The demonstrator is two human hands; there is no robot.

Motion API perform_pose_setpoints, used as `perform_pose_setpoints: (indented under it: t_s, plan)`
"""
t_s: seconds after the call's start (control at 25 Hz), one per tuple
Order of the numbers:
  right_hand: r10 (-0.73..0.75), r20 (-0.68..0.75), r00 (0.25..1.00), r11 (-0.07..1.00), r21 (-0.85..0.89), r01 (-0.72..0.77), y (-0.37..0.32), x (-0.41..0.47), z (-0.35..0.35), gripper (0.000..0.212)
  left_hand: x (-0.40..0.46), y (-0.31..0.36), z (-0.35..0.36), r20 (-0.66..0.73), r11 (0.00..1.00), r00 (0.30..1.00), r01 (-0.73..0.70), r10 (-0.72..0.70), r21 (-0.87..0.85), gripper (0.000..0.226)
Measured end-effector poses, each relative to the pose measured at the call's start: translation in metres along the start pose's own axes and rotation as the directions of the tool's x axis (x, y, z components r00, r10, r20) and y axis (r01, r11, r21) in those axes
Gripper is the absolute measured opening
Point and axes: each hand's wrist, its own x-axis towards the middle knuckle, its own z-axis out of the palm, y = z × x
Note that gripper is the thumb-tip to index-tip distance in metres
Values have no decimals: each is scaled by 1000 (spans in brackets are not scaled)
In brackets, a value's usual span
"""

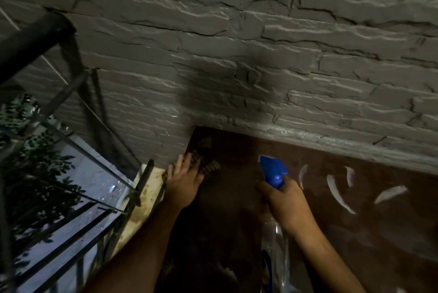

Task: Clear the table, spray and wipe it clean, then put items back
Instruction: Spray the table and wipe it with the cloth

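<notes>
- The left hand is pressing flat, fingers spread, on a dark checked cloth at the table's far left corner, close to the stone wall; it is lying on the cloth rather than gripping it, so the hold is only downward pressure.
- The right hand is clenching the neck of a clear spray bottle, its blue nozzle pointing away toward the wall; the bottle is hanging over the middle of the brown top, and I cannot tell whether a finger is on the trigger.
- The visible tabletop is looking cleared of items, with pale streaks showing to the right, so I am judging the spraying and wiping stage to be under way and the putting back not yet begun.
- What could be going wrong: the cloth is sitting right at the left edge, next to a stained ledge and a dark railing with a drop beyond; a sweep outward could be pushing it off the table.
- With the nozzle aimed wallward, a squeeze could be wetting the wall instead of the top; the dim light could also be hiding missed patches.
</notes>
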Motion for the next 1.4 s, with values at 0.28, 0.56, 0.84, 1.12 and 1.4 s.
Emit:
perform_pose_setpoints:
  t_s: [0.28,0.56,0.84,1.12,1.4]
  plan:
    - [38,40,998,999,-19,-37,-1,-18,8,21,-96,13,33,101,854,850,-520,517,-2,55]
    - [-4,32,999,999,-38,5,4,-29,14,19,-56,39,20,99,959,954,-282,281,-9,57]
    - [20,72,997,997,-80,-14,14,-42,24,21,-58,13,5,81,997,996,44,-49,62,57]
    - [-6,171,985,995,-100,23,21,-64,17,22,-118,9,22,55,994,993,-108,109,-18,57]
    - [-85,188,979,983,-146,113,33,-92,-5,22,-193,52,41,95,947,942,-321,321,-20,58]
